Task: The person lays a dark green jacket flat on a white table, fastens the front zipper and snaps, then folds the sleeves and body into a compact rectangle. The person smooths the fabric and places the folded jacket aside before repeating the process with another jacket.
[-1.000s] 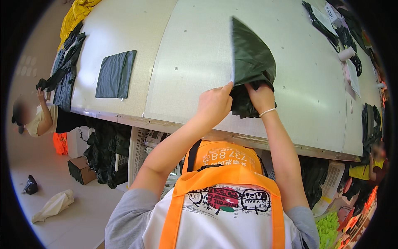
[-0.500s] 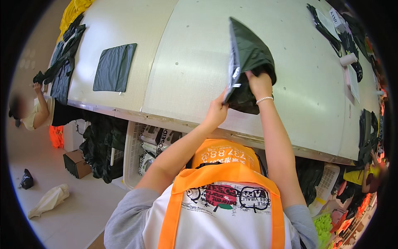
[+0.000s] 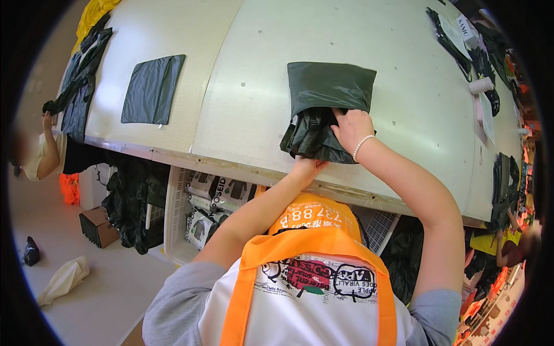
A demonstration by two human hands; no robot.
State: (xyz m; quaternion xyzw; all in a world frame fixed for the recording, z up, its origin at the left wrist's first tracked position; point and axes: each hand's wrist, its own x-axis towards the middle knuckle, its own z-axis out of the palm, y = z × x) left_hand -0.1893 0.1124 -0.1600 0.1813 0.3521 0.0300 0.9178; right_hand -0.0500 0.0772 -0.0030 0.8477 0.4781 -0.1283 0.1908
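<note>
A dark green fabric pouch [image 3: 332,86] lies on the table in front of me, its mouth facing me. Bunched dark green cloth [image 3: 309,135] sticks out of that mouth; I cannot tell whether it is a separate garment. My right hand [image 3: 353,131], a beaded bracelet at its wrist, grips the cloth at the right side of the mouth, some fingertips hidden under the pouch's edge. At the near edge my left hand [image 3: 309,170] holds the cloth from below, fingertips covered by it. Farther left lies a flat dark green pouch [image 3: 153,89].
The pale table's front edge [image 3: 231,166] runs before me. Below it stands a white crate [image 3: 173,222] of packaged goods. Dark garments [image 3: 81,101] lie at the table's left end beside another person [image 3: 49,150]. A white roll [image 3: 480,86] and papers lie at right.
The pouch has come down from a raised, tilted position to lie flat. My left hand has shifted beneath its near side. My right elbow has swung outward.
</note>
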